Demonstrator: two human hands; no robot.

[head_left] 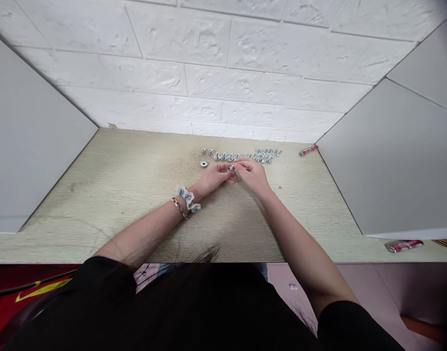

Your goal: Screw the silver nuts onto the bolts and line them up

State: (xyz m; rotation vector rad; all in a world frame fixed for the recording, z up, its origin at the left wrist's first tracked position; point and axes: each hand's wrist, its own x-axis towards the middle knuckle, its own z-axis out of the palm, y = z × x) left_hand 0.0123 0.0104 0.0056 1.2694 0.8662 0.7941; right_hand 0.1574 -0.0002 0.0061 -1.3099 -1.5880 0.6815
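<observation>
A small silvery bolt (232, 167) shows between my two hands, just above the worktop. My left hand (213, 178) pinches it between thumb and fingers from the left. From the right, my right hand (253, 176) has its thumb and fingertips closed on the upper part of the same bolt. Any washer or nut on it is too small to make out. Behind my fingers runs a row of bolts with washers (223, 157), partly hidden by my right hand. A loose washer (204, 164) lies left of my hands, with two nuts (206, 151) behind it.
More bolts (269, 152) lie at the back right of the wooden worktop (135, 195). A red battery (308, 150) is by the right panel (392, 161), another red battery (404, 246) at the front right. A white brick-patterned wall (209, 83) and a left panel (36, 136) bound the surface.
</observation>
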